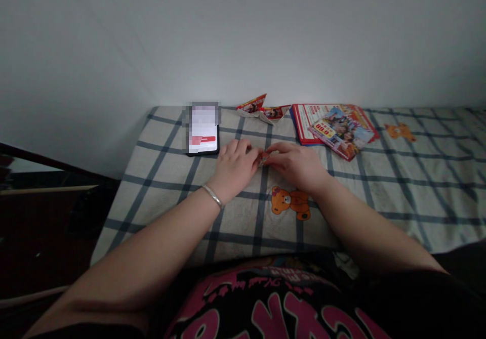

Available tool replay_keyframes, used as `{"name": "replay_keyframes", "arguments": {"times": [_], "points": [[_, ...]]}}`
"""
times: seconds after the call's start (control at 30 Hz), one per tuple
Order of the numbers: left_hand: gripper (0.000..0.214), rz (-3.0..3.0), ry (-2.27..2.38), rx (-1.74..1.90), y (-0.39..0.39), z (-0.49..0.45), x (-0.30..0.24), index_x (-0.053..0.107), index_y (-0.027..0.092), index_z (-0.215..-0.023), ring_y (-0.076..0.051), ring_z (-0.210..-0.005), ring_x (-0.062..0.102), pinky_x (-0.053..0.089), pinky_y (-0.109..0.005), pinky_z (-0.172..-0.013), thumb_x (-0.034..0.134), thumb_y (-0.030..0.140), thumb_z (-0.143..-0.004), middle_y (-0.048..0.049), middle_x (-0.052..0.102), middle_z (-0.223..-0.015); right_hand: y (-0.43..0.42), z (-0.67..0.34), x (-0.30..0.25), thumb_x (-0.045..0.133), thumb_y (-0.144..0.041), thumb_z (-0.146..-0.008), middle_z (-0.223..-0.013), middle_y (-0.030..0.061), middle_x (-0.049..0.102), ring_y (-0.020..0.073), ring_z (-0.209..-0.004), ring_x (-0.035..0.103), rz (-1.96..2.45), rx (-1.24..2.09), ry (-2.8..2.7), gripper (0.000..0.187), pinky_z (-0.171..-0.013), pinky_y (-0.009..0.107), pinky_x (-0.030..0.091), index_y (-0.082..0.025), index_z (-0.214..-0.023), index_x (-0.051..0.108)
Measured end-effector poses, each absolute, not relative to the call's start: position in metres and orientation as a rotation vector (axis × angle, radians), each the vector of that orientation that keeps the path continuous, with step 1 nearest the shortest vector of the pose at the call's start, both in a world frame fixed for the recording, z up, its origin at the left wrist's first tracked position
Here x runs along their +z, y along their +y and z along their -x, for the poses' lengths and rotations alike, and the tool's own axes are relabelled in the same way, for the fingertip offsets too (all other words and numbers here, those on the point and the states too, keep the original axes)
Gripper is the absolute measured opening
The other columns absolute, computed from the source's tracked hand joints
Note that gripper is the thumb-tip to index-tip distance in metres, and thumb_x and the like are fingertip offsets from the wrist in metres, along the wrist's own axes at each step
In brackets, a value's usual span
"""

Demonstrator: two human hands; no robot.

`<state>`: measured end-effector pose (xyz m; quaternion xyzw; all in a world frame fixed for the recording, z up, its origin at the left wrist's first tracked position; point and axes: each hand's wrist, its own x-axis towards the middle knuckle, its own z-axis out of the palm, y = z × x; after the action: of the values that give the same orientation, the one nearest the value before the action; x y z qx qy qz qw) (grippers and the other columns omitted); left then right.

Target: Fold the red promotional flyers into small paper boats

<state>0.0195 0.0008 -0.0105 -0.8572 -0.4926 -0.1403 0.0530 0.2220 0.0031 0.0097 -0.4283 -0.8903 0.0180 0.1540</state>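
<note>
My left hand (236, 166) and my right hand (296, 164) rest side by side on a checked bedsheet (159, 167), fingertips meeting. Between them both hands pinch a small folded piece of red printed paper (264, 158), mostly hidden by the fingers. A silver bangle (212, 196) circles my left wrist. Just below my right hand an orange bear print (290, 202) shows on the sheet.
A phone (204, 134) with a lit screen lies behind my left hand. Folded red paper shapes (261, 109) sit by the wall. A stack of colourful leaflets (334, 125) lies to the right. The bed's left edge drops to a dark floor.
</note>
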Motion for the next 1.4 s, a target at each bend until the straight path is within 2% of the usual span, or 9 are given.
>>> {"name": "replay_keyframes", "arguments": {"times": [0.2, 0.43, 0.67, 0.87, 1.07, 1.13, 1.2, 1.3, 1.4], "points": [[0.031, 2.649, -1.500, -0.438, 0.002, -0.016, -0.012, 0.065, 0.023, -0.122, -0.030, -0.110, 0.051, 0.043, -0.044, -0.090, 0.047, 0.036, -0.100, -0.0097, 0.060, -0.120, -0.001, -0.219, 0.017, 0.051, -0.024, -0.098, -0.102, 0.0044, 0.074, 0.0204, -0.087, 0.060, 1.193, -0.053, -2.703, 0.026, -0.065, 0.033, 0.037, -0.025, -0.101, 0.077], [0.034, 2.690, -1.519, -0.425, 0.000, -0.015, -0.010, 0.062, 0.023, -0.126, -0.033, -0.122, 0.046, 0.039, -0.048, -0.100, 0.053, 0.037, -0.097, -0.0109, 0.056, -0.132, 0.004, -0.220, 0.013, 0.054, -0.023, -0.095, -0.105, 0.0034, 0.071, 0.0200, -0.090, 0.059, 1.239, 0.082, -2.701, 0.027, -0.067, 0.031, 0.038, -0.030, -0.109, 0.076], [0.033, 2.687, -1.498, -0.412, 0.000, -0.015, -0.012, 0.061, 0.020, -0.125, -0.033, -0.120, 0.047, 0.038, -0.047, -0.099, 0.048, 0.037, -0.099, -0.0117, 0.056, -0.133, 0.004, -0.219, 0.012, 0.054, -0.023, -0.093, -0.104, 0.0074, 0.071, 0.0201, -0.088, 0.063, 1.308, 0.197, -2.572, 0.021, -0.070, 0.030, 0.042, -0.020, -0.102, 0.074], [0.036, 2.696, -1.488, -0.481, 0.001, -0.013, -0.014, 0.058, 0.017, -0.127, -0.032, -0.120, 0.048, 0.039, -0.047, -0.101, 0.051, 0.036, -0.098, -0.0125, 0.059, -0.131, 0.011, -0.220, 0.003, 0.063, -0.024, -0.086, -0.103, 0.0094, 0.071, 0.0196, -0.086, 0.063, 1.367, 0.329, -2.391, 0.031, -0.080, 0.031, 0.047, -0.016, -0.116, 0.069], [0.045, 2.817, -1.469, -0.689, 0.010, -0.011, -0.017, 0.052, 0.014, -0.133, -0.027, -0.114, 0.055, 0.042, -0.043, -0.103, 0.062, 0.027, -0.092, -0.0118, 0.065, -0.124, 0.019, -0.223, -0.006, 0.069, -0.037, -0.086, -0.087, 0.0045, 0.068, 0.0162, -0.073, 0.059, 1.363, 0.461, -2.317, 0.030, -0.068, 0.028, 0.044, -0.019, -0.110, 0.072], [0.041, 2.825, -1.481, -0.729, 0.012, -0.009, -0.017, 0.056, 0.013, -0.126, -0.026, -0.112, 0.057, 0.044, -0.041, -0.102, 0.066, 0.027, -0.090, -0.0115, 0.066, -0.121, 0.020, -0.224, -0.007, 0.069, -0.035, -0.087, -0.087, 0.0041, 0.067, 0.0158, -0.074, 0.058, 1.330, 0.478, -2.323, 0.021, -0.068, 0.028, 0.044, -0.019, -0.099, 0.073], [0.027, 2.834, -1.451, -0.713, 0.012, -0.007, -0.016, 0.064, 0.014, -0.112, -0.025, -0.111, 0.059, 0.045, -0.040, -0.101, 0.068, 0.028, -0.089, -0.0102, 0.066, -0.120, 0.019, -0.224, -0.006, 0.066, -0.033, -0.089, -0.089, 0.0051, 0.066, 0.0166, -0.079, 0.060, 1.264, 0.461, -2.364, 0.015, -0.073, 0.029, 0.045, -0.019, -0.089, 0.072], [0.012, 2.810, -1.356, -0.584, 0.008, -0.005, -0.011, 0.069, 0.017, -0.094, -0.025, -0.103, 0.060, 0.048, -0.040, -0.092, 0.066, 0.028, -0.091, -0.0084, 0.068, -0.109, 0.016, -0.223, -0.002, 0.061, -0.030, -0.092, -0.092, 0.0068, 0.068, 0.0198, -0.089, 0.060, 1.193, 0.353, -2.469, 0.016, -0.079, 0.032, 0.045, -0.019, -0.088, 0.072], [0.015, 2.786, -1.300, -0.427, 0.004, -0.007, -0.007, 0.070, 0.016, -0.091, -0.025, -0.093, 0.060, 0.048, -0.039, -0.083, 0.061, 0.027, -0.094, -0.0079, 0.068, -0.091, 0.013, -0.219, 0.002, 0.058, -0.028, -0.093, -0.091, 0.0074, 0.068, 0.0209, -0.089, 0.060, 1.244, 0.285, -2.541, 0.017, -0.078, 0.032, 0.044, -0.018, -0.089, 0.072]]}}
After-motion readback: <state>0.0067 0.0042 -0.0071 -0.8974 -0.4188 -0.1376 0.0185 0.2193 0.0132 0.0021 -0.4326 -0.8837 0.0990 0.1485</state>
